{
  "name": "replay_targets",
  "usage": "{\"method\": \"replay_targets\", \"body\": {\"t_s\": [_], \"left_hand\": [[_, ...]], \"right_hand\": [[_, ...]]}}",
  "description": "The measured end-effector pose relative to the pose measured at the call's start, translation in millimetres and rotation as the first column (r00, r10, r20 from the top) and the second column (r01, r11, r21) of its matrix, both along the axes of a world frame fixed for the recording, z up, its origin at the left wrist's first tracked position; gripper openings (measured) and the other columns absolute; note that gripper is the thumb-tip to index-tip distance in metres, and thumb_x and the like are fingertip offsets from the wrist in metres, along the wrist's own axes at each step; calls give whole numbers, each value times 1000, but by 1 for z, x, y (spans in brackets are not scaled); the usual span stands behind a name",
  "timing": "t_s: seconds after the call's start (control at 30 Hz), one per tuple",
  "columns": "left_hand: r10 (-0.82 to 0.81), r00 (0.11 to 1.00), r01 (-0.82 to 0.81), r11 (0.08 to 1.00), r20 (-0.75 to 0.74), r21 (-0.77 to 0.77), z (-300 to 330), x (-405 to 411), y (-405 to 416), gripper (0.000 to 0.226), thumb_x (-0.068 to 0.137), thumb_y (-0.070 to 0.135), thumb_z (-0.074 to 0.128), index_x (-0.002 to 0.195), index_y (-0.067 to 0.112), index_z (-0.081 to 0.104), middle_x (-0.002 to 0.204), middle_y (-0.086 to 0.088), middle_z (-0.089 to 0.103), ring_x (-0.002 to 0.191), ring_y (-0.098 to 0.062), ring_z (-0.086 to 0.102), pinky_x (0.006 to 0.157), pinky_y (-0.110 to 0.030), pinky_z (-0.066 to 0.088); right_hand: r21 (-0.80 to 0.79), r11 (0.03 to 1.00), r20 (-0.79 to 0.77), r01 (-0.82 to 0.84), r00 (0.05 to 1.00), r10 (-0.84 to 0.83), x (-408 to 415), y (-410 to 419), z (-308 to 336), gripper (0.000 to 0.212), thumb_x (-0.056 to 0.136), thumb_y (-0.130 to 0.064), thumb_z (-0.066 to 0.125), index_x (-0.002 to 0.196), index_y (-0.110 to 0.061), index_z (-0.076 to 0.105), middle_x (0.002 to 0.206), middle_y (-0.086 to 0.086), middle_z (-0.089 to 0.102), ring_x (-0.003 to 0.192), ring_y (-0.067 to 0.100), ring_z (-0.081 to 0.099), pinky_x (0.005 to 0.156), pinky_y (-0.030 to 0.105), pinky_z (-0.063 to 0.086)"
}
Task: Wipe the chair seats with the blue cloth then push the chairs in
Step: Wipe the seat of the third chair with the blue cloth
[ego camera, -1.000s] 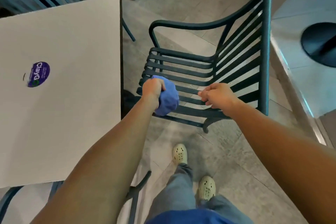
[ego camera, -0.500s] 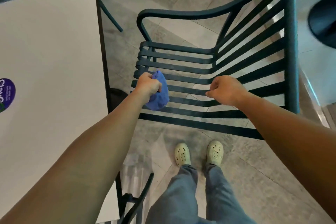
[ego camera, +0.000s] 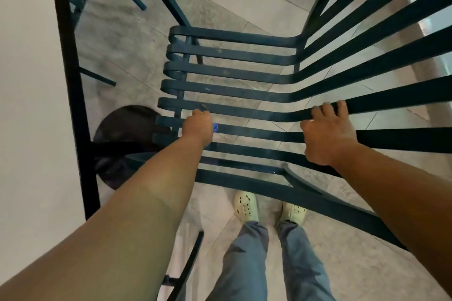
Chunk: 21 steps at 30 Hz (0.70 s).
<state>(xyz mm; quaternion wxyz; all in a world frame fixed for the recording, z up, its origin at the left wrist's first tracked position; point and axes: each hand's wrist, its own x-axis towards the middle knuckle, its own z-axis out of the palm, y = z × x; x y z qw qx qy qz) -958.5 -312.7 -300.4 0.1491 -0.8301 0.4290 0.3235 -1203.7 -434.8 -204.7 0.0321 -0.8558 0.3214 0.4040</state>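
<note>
The view has dropped closer to the chair point(ego camera: 232, 71) since the earlier frame. The blue cloth point(ego camera: 215, 126) is now almost hidden under the left hand point(ego camera: 197, 124), which bunches it on a flat dark metal slat. The right hand point(ego camera: 327, 134) curls its fingers point(ego camera: 329, 109) over a curved slat. The white desk point(ego camera: 29, 80) stays left.

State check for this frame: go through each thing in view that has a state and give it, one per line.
left hand: fist down on the seat slats, gripping the cloth
blue cloth: bunched under that hand, only a corner showing
right hand: fingers curled over a slat where seat meets back
chair: upright, beside the table, not pushed in
table: white top, black edge
</note>
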Motion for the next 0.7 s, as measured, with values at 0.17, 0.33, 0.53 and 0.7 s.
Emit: {"method": "replay_targets", "body": {"t_s": [0.17, 0.33, 0.53, 0.7], "left_hand": [[85, 996, -84, 995, -4, 61, -34, -18, 0, 36, 96, 12, 57, 130, 7, 53, 136, -20, 47, 116, -34, 56, 100, -41, 48], [91, 994, -100, 972, 53, 210, -51, -56, -7, 34, 99, 14, 47, 130, 3, 55, 137, -22, 50, 115, -35, 57, 92, -37, 47], [202, 947, -174, 976, -250, 132, -50, -152, -49, 35, 93, 18, 62, 125, 4, 58, 116, -17, 64, 101, -30, 65, 89, -35, 54], [191, 892, -124, 975, -409, 186, -46, -152, -63, 29, 91, 28, 67, 110, 6, 65, 106, -13, 66, 92, -29, 64, 79, -35, 53]], "right_hand": [[-84, 994, -152, -65, 987, 52, 0, -18, -10, 57, 87, -49, 62, 137, -25, 51, 155, 19, 28, 145, 42, 17, 118, 61, 5], [-92, 988, -167, -122, 980, 105, 1, -23, -13, 49, 89, -47, 62, 132, -24, 57, 141, 13, 44, 131, 35, 36, 114, 51, 23], [-101, 984, -151, -149, 980, 133, 0, -23, -12, 41, 92, -44, 57, 127, -23, 60, 132, 11, 49, 123, 32, 40, 108, 46, 29], [-98, 982, -140, -159, 980, 145, -2, -24, -10, 38, 95, -44, 51, 126, -24, 61, 132, 10, 49, 123, 31, 40, 107, 45, 29]]}}
